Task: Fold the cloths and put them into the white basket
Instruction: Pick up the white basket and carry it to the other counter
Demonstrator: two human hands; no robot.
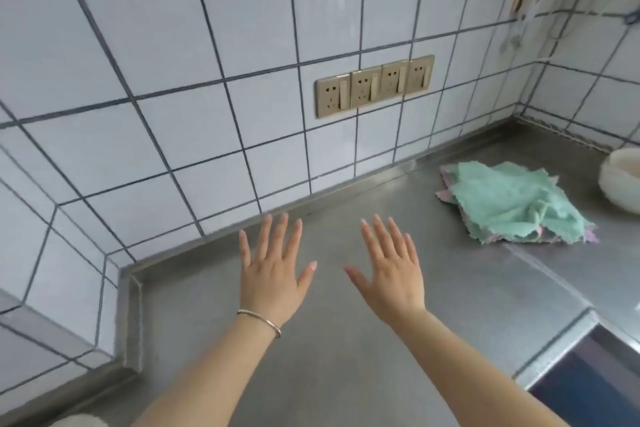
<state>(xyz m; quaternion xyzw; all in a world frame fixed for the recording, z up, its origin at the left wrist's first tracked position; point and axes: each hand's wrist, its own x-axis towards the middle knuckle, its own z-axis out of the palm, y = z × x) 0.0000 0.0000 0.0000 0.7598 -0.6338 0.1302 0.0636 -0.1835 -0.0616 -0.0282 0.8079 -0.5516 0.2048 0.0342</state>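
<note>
A loose pile of cloths (512,204) lies on the steel counter at the right, a mint green one on top and pink and lilac edges showing beneath. The white basket (620,180) stands further right, cut off by the frame edge. My left hand (273,270), with a thin bracelet at the wrist, and my right hand (391,270) hover side by side over bare counter, palms down, fingers spread straight. Both hold nothing. They are well left of the cloth pile.
The steel counter (346,340) runs along a white tiled wall with a row of gold sockets (374,85). A tiled ledge juts out at the lower left. A dark recess (588,381) opens at the counter's lower right.
</note>
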